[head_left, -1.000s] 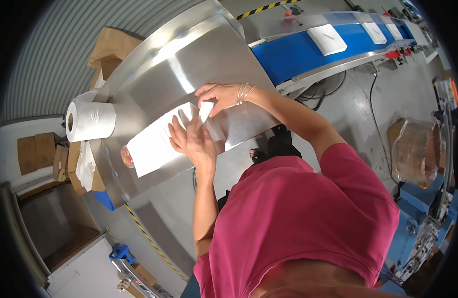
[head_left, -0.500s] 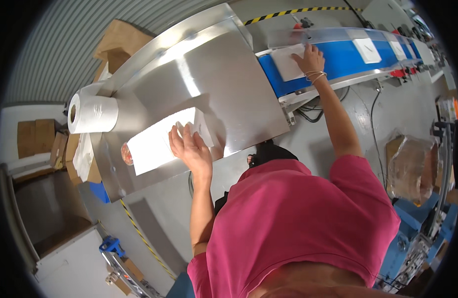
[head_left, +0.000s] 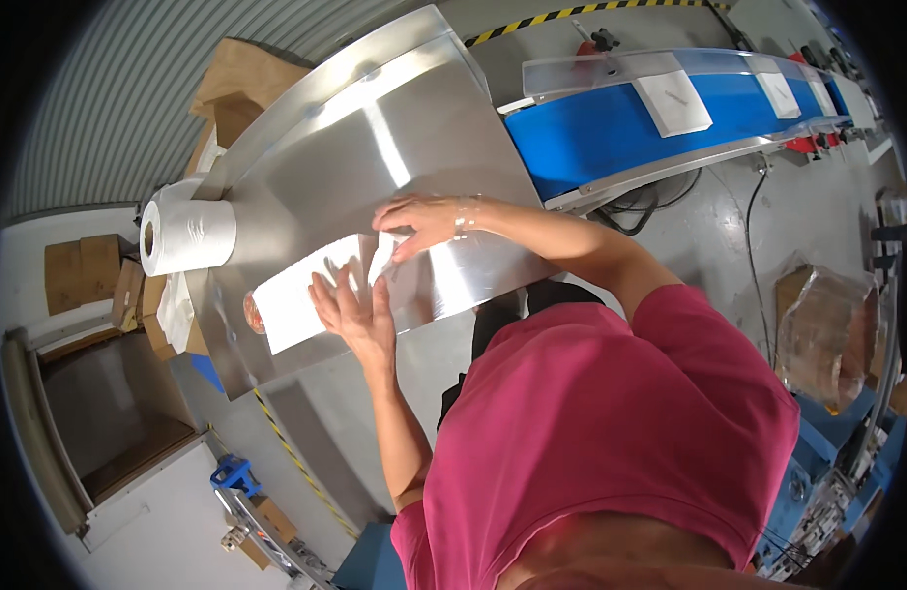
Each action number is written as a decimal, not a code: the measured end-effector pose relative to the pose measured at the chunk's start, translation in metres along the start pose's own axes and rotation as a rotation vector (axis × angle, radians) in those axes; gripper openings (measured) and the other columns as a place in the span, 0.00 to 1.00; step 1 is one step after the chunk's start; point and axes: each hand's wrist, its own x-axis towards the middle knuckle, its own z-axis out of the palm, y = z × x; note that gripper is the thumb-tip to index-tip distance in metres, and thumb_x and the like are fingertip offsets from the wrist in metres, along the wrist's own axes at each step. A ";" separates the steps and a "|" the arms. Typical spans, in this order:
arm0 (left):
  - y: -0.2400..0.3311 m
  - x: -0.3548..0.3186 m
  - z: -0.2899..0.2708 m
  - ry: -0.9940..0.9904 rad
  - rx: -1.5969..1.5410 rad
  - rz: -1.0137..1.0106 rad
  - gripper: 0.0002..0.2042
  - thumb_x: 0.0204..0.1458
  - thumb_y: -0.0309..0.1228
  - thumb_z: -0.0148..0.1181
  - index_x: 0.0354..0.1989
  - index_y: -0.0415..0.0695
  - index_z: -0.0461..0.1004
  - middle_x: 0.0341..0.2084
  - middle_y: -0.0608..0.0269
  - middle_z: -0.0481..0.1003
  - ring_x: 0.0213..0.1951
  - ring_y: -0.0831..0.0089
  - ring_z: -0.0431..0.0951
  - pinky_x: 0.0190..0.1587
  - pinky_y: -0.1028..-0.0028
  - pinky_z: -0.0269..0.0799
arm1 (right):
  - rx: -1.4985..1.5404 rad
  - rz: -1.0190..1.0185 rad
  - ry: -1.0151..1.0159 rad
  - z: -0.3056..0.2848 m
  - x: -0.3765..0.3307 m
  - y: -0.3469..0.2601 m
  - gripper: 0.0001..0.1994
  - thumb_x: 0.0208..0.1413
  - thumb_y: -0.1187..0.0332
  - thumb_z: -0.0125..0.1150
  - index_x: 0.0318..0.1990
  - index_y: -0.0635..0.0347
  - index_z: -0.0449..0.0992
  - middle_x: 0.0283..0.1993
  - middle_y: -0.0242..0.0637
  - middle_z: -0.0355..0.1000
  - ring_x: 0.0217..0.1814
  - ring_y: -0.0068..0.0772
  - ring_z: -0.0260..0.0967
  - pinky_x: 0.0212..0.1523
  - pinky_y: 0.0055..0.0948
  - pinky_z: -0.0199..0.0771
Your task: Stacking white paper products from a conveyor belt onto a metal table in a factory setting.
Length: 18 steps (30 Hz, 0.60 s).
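White packets stand packed in a long, smooth-edged row on the metal table, near its front edge. The left hand rests on them, fingers spread, grasping nothing. Above the table's front part, the right hand pinches an end packet, partly covered by fingers. Glare blurs the seams; a reddish thing at the row's table-left end is mostly hidden.
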 end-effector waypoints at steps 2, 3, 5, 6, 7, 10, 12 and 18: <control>-0.006 -0.002 -0.001 0.030 0.018 -0.021 0.20 0.49 0.30 0.61 0.52 0.43 0.70 0.61 0.47 0.59 0.64 0.47 0.52 0.62 0.52 0.49 | 0.380 0.286 0.009 -0.009 -0.025 -0.002 0.30 0.56 0.52 0.58 0.58 0.66 0.62 0.56 0.49 0.66 0.56 0.41 0.65 0.56 0.34 0.64; -0.018 -0.004 -0.001 0.020 0.054 -0.002 0.19 0.49 0.29 0.60 0.51 0.43 0.71 0.59 0.47 0.60 0.63 0.46 0.55 0.61 0.52 0.51 | 0.364 0.386 0.126 -0.018 -0.038 -0.005 0.31 0.56 0.51 0.58 0.59 0.66 0.61 0.55 0.49 0.67 0.55 0.39 0.66 0.55 0.33 0.65; -0.022 -0.002 -0.001 0.043 0.072 0.069 0.17 0.50 0.25 0.59 0.50 0.41 0.72 0.55 0.46 0.65 0.59 0.44 0.61 0.57 0.52 0.59 | 0.306 0.526 0.521 -0.013 -0.072 0.055 0.32 0.56 0.50 0.58 0.58 0.67 0.62 0.53 0.48 0.68 0.53 0.34 0.67 0.53 0.31 0.66; -0.028 -0.005 -0.003 0.049 0.084 0.044 0.17 0.50 0.25 0.59 0.50 0.41 0.72 0.55 0.46 0.65 0.59 0.44 0.61 0.57 0.52 0.59 | 0.432 0.526 0.468 -0.043 -0.085 0.044 0.28 0.56 0.52 0.58 0.55 0.67 0.65 0.52 0.45 0.69 0.51 0.32 0.67 0.52 0.31 0.67; -0.027 -0.005 -0.001 0.058 0.074 0.065 0.16 0.50 0.24 0.58 0.49 0.41 0.72 0.55 0.46 0.65 0.59 0.44 0.61 0.56 0.52 0.60 | -0.036 0.732 0.496 -0.066 -0.100 0.049 0.23 0.57 0.54 0.57 0.50 0.66 0.69 0.48 0.42 0.71 0.46 0.31 0.68 0.47 0.30 0.68; -0.022 -0.002 0.001 0.070 0.033 0.085 0.15 0.50 0.22 0.57 0.48 0.39 0.73 0.55 0.45 0.65 0.58 0.45 0.61 0.56 0.54 0.61 | 0.002 0.608 0.768 -0.096 -0.165 0.118 0.29 0.52 0.46 0.59 0.43 0.71 0.70 0.46 0.51 0.71 0.48 0.46 0.69 0.49 0.34 0.68; -0.023 -0.003 0.001 0.053 0.022 0.087 0.15 0.50 0.21 0.57 0.48 0.40 0.73 0.56 0.46 0.63 0.59 0.45 0.59 0.57 0.54 0.60 | -0.615 0.997 0.824 -0.120 -0.176 0.089 0.29 0.49 0.48 0.61 0.50 0.63 0.68 0.46 0.48 0.71 0.48 0.49 0.68 0.49 0.37 0.68; -0.030 -0.005 0.001 0.017 0.017 0.128 0.15 0.48 0.21 0.58 0.47 0.44 0.74 0.58 0.49 0.60 0.62 0.45 0.54 0.60 0.51 0.54 | -0.315 0.364 0.562 -0.069 -0.099 0.041 0.25 0.45 0.61 0.68 0.51 0.58 0.70 0.48 0.42 0.72 0.51 0.39 0.69 0.51 0.35 0.70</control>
